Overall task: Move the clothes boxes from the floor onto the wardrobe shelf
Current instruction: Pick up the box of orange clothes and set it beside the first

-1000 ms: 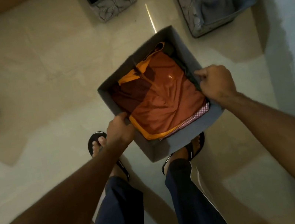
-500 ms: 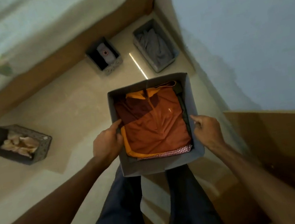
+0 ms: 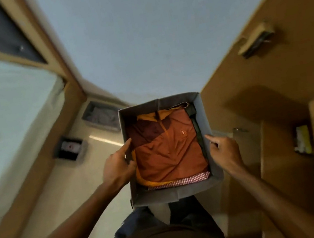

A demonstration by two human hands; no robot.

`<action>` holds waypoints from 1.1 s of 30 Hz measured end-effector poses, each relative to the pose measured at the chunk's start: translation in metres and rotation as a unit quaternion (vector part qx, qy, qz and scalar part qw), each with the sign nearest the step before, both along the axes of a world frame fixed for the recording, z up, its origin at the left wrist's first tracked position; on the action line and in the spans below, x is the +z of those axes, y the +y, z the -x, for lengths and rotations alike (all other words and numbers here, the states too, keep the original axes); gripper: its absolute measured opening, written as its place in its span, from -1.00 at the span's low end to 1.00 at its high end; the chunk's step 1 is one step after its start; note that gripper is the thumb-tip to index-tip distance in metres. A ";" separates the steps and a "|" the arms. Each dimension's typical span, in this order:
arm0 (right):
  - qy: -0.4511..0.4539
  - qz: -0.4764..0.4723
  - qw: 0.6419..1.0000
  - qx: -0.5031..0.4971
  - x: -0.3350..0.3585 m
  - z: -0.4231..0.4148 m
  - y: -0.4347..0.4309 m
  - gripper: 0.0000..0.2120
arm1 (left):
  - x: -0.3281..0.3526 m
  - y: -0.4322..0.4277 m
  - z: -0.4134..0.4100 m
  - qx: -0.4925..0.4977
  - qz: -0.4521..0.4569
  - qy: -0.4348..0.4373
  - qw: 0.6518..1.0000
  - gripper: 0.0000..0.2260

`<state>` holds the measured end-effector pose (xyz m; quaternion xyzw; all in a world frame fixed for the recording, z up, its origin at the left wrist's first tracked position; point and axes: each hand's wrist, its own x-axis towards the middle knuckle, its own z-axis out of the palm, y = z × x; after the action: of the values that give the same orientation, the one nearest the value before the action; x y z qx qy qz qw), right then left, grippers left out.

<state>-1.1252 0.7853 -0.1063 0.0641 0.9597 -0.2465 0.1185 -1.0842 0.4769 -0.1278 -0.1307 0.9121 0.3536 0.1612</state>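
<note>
I hold a grey fabric clothes box (image 3: 173,194) at waist height in front of me, well above the floor. Folded orange and maroon clothes (image 3: 169,150) fill it, with a red checked cloth at the near edge. My left hand (image 3: 118,166) grips the box's left wall, thumb inside. My right hand (image 3: 225,151) grips the right wall. Two more grey clothes boxes stay on the floor: one with grey cloth (image 3: 101,115) by the wall and a dark one (image 3: 70,148) nearer the bed. The brown wardrobe (image 3: 273,99) stands at my right.
A bed with a pale sheet (image 3: 3,123) and wooden frame runs along the left. A pale blue wall (image 3: 138,38) is ahead. Inside the wardrobe opening at right sits a small yellow and white item (image 3: 302,140). A latch (image 3: 256,40) is on the wardrobe panel.
The box has risen from the floor to waist height in both hands. My view has swung up and right, bringing the wardrobe into sight; the floor boxes now lie far below.
</note>
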 end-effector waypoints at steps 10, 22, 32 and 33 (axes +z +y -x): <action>0.178 0.001 0.959 -0.222 0.095 -0.057 0.130 -0.70 | 0.103 0.149 0.098 -0.228 -0.034 0.143 0.963 -0.43; 0.281 -0.022 0.864 -0.417 0.158 -0.133 0.289 -0.72 | 0.180 0.386 0.142 -0.424 -0.095 0.244 0.867 -0.48; 0.229 -0.022 0.782 -0.580 0.158 -0.192 0.380 -0.71 | 0.188 0.567 0.131 -0.572 -0.147 0.253 0.766 -0.59; 0.222 -0.018 0.773 -0.594 0.158 -0.195 0.386 -0.71 | 0.183 0.585 0.135 -0.587 -0.141 0.244 0.759 -0.59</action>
<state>-0.9301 1.1711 0.0518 0.5671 0.7345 -0.2575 -0.2694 -1.2191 1.0615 0.0553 0.5455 0.7581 0.3346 0.1257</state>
